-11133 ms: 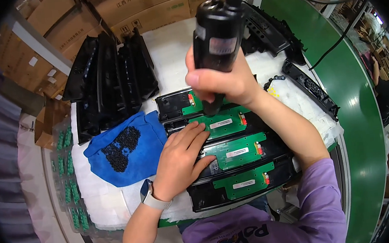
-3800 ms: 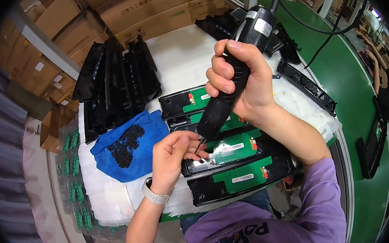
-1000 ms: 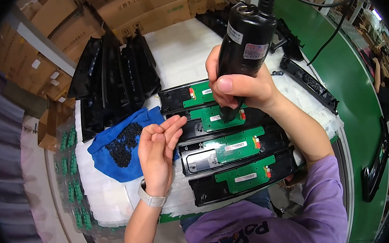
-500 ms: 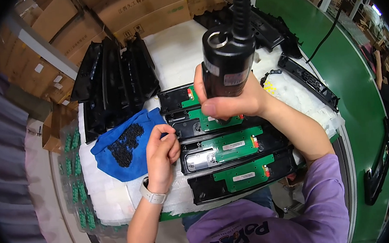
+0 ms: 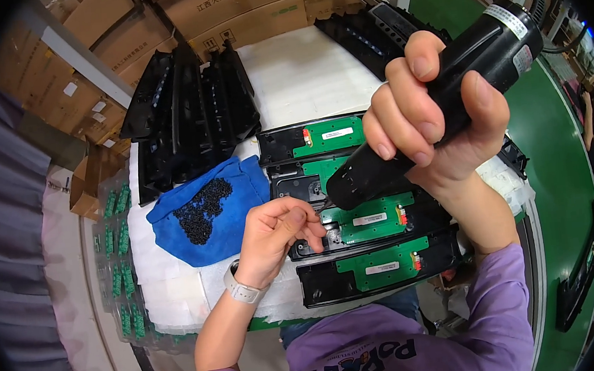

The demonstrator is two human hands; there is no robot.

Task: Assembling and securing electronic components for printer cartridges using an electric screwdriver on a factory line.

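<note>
The table (image 5: 284,80) carries black panels (image 5: 323,282) right of the blue cloth (image 5: 244,186). A power driver (image 5: 455,92), also right of it, is clasped by the right grip (image 5: 456,152); the left grip (image 5: 272,238) curls beside its nose, contents indiscernible. The step appears to be bit loading; the next move calls for steady alignment.

Wide fisheye view inside a black, rounded border; toward the right, the green surface (image 5: 556,163) bends into a curve. Indoor light is bright and fairly even, palest on the white table covering (image 5: 301,72). The black power tool (image 5: 477,49), close to the camera, is crisp with a faint sheen. Black plastic parts (image 5: 167,119) at upper left sink into darkness, and the far right background looks dim and soft
</note>
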